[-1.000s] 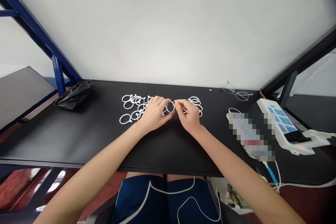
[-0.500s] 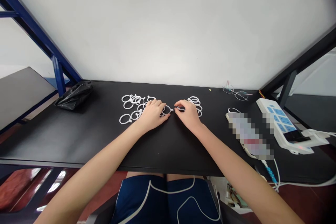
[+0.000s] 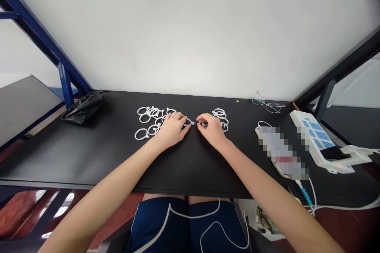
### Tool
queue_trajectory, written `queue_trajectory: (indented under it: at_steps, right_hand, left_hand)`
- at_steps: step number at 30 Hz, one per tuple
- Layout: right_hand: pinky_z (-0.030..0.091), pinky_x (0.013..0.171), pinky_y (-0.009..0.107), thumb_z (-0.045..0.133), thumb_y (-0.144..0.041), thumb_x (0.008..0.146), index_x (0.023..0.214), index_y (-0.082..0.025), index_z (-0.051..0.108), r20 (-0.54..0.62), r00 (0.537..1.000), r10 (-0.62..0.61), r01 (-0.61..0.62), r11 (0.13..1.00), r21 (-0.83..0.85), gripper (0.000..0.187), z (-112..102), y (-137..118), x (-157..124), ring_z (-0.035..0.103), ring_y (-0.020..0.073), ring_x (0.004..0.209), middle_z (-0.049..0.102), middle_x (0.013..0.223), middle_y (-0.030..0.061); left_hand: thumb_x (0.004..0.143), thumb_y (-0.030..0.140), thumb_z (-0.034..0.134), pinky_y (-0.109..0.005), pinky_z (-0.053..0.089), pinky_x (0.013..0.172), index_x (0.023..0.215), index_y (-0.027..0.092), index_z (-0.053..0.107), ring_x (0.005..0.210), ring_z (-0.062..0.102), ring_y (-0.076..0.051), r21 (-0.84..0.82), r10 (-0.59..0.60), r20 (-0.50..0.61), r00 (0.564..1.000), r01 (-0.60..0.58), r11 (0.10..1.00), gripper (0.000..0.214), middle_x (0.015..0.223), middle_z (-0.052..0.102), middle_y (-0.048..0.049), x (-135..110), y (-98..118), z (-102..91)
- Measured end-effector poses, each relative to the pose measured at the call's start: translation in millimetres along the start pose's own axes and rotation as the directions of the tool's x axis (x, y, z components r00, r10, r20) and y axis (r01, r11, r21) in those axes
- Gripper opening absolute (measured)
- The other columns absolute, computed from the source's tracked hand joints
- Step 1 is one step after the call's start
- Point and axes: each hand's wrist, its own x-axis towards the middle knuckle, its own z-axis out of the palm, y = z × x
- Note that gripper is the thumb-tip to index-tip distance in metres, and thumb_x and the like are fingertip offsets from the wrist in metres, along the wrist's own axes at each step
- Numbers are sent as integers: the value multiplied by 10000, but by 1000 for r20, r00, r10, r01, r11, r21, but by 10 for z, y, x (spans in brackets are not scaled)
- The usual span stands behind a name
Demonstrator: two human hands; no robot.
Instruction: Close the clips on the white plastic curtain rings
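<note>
My left hand (image 3: 173, 131) is closed around a white curtain ring (image 3: 189, 121), whose small eyelet points right. Facing it, my right hand (image 3: 212, 128) curls its fingers about another white curtain ring (image 3: 201, 122); that ring is partly covered by the fingers. A loose group of several white curtain rings (image 3: 141, 134) lies beside and behind my left hand, some overlapping. Behind and to the right of my right hand lies a smaller cluster of curtain rings (image 3: 220, 112), partly hidden by that hand.
On the black table (image 3: 118, 166), a black plastic bag (image 3: 84, 107) lies at far left. Eyeglasses (image 3: 273, 107) lie at the back right. A blurred phone (image 3: 282, 154) with a cable and a white power strip (image 3: 319, 136) are at right. A white wall (image 3: 190, 39) rises behind.
The ring in my left hand has tilted flatter and shifted slightly left. The ring at my right hand has turned, its eyelet now lower. Both arms stay almost in place.
</note>
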Motion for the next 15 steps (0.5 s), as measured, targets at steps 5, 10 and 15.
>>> queue_trajectory:
  at_steps: [5, 10, 15]
  right_hand:
    - [482, 746, 316, 580, -36, 739, 810, -200, 626, 17, 1000, 19, -19, 1000, -14, 185, -9, -14, -6, 629, 177, 764, 661, 829, 16]
    - [469, 711, 299, 559, -8, 728, 769, -198, 620, 41, 999, 24, -24, 1000, -2, 204, -19, -34, -3, 624, 169, 730, 636, 773, 4]
    - [475, 700, 296, 521, 1, 724, 783, -202, 608, 39, 999, -1, 0, 1000, 29, 229, -13, -47, 0, 621, 155, 686, 650, 784, 4]
  left_hand:
    - [971, 335, 405, -426, 420, 922, 1166, 137, 613, 1010, 581, -269, 0, -12, -11, 1000, 12, 1000, 347, 1099, 633, -116, 0, 3, 5]
    - [971, 329, 401, -432, 421, 931, 1096, 148, 632, 1015, 604, -264, -31, -20, -19, 1000, 19, 999, 319, 1088, 665, -110, 12, 1, 0]
    - [950, 336, 450, -436, 424, 942, 1114, 160, 620, 1034, 615, -267, -69, -27, -29, 999, 25, 997, 295, 1085, 676, -105, 15, -7, 2]
